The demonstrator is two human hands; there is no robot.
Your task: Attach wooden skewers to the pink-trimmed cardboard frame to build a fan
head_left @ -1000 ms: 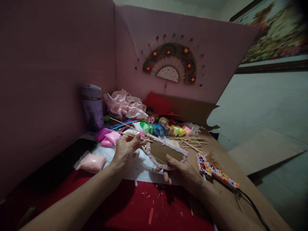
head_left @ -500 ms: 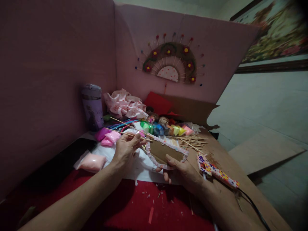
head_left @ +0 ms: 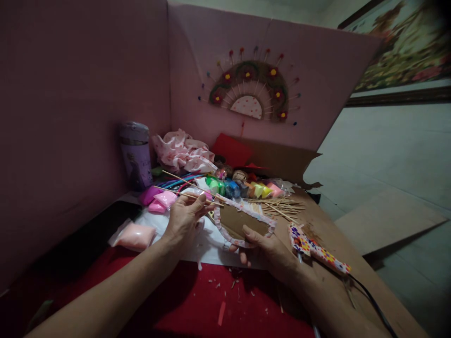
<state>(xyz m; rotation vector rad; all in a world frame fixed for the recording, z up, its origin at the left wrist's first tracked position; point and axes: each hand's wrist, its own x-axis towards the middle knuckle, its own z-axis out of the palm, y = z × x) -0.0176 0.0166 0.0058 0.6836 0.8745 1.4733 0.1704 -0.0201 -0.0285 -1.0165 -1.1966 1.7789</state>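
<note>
My left hand [head_left: 185, 217] pinches a thin wooden stick [head_left: 169, 190], whose right end overlaps the upper left corner of a half-round cardboard piece [head_left: 239, 220]. A second wooden stick [head_left: 179, 179] slants above it and meets the same corner; whether it is fixed there I cannot tell. Pale patterned fabric is folded over the cardboard's rim, and its brown face is towards me. My right hand [head_left: 262, 244] grips the piece from its lower right side, thumb on the face and fingers underneath.
A flower-covered glue gun [head_left: 319, 251] with a cord lies at right, near a pile of wooden sticks [head_left: 285, 206]. Behind are bags of coloured clay [head_left: 260, 190], crumpled fabric [head_left: 185, 152] and a purple tumbler [head_left: 136, 155]. A decorated half-round piece [head_left: 246, 89] hangs on the pink panel.
</note>
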